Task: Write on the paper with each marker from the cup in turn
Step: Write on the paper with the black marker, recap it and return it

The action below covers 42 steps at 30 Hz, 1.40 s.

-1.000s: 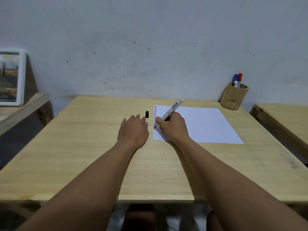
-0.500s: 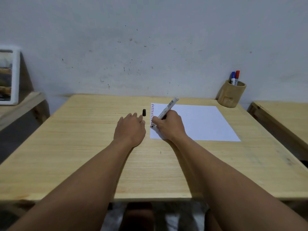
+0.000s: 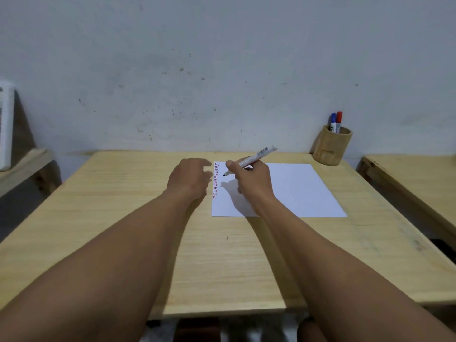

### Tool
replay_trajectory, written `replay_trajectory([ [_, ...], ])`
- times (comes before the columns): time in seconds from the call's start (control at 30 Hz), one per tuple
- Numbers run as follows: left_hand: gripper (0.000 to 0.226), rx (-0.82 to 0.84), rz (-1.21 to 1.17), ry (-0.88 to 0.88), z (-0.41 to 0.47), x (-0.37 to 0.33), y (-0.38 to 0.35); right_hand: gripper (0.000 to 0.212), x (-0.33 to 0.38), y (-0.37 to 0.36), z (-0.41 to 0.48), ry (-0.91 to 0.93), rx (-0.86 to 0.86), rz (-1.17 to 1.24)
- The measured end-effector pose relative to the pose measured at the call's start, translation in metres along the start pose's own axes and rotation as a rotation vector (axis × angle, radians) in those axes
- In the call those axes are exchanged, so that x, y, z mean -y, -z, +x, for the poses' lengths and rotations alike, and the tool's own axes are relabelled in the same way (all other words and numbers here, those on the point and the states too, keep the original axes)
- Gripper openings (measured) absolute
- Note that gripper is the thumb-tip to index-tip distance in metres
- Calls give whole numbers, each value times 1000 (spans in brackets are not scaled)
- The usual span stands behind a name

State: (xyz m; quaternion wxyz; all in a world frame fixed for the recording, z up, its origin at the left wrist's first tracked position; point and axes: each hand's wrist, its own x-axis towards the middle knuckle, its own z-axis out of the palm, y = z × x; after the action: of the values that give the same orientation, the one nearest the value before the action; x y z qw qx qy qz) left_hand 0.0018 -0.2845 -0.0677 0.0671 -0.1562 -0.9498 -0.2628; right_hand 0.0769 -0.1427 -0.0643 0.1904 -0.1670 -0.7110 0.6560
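A white sheet of paper (image 3: 296, 191) lies on the wooden table (image 3: 118, 218), with a column of short red and dark marks (image 3: 216, 180) down its left edge. My right hand (image 3: 251, 181) grips an uncapped white marker (image 3: 259, 154), whose black tip hangs just above the paper beside the marks. My left hand (image 3: 187, 178) hovers left of the paper with its fingers curled. The marker's black cap is hidden behind those fingers. A wooden cup (image 3: 332, 146) at the back right holds a blue marker (image 3: 333, 119) and a red marker (image 3: 339, 117).
A second wooden table (image 3: 407, 174) stands close on the right, across a narrow gap. On the left, a low wooden shelf (image 3: 24, 164) carries a white-framed picture (image 3: 5, 129). A grey wall rises right behind the table.
My right hand has lifted the marker tip off the paper and moved up the sheet. My left hand rose from flat on the table and now covers the black cap.
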Motion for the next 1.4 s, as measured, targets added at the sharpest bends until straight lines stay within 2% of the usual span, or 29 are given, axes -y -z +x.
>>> replay_trajectory([
  [0.1, 18, -13, -32, 2, 2, -1, 3, 18, 8, 7, 1, -38, -5, 61],
  [0.27, 17, -173, -505, 165, 2, -25, 21, 21, 22, 21, 5, -38, -51, 114],
  [0.43, 19, -103, -882, 230, 9, -46, 35, 17, 44, 34, 6, -75, -92, 291],
  [0.5, 16, -68, -960, 223, 8, -57, 39, 17, 55, 38, 6, -76, -98, 353],
  [0.8, 8, 76, -1193, 185, 0, -95, 50, 10, 83, 61, -3, -46, -74, 419],
  [1.17, 7, 119, -1181, 201, 0, -116, 56, 5, 92, 91, -10, -17, 46, 356],
  [1.33, 12, 126, -1215, 184, -1, -122, 57, 23, 98, 106, -8, -89, 116, 498],
  [1.4, 13, 105, -1201, 169, 0, -123, 56, 19, 98, 111, -6, -97, 127, 491],
])
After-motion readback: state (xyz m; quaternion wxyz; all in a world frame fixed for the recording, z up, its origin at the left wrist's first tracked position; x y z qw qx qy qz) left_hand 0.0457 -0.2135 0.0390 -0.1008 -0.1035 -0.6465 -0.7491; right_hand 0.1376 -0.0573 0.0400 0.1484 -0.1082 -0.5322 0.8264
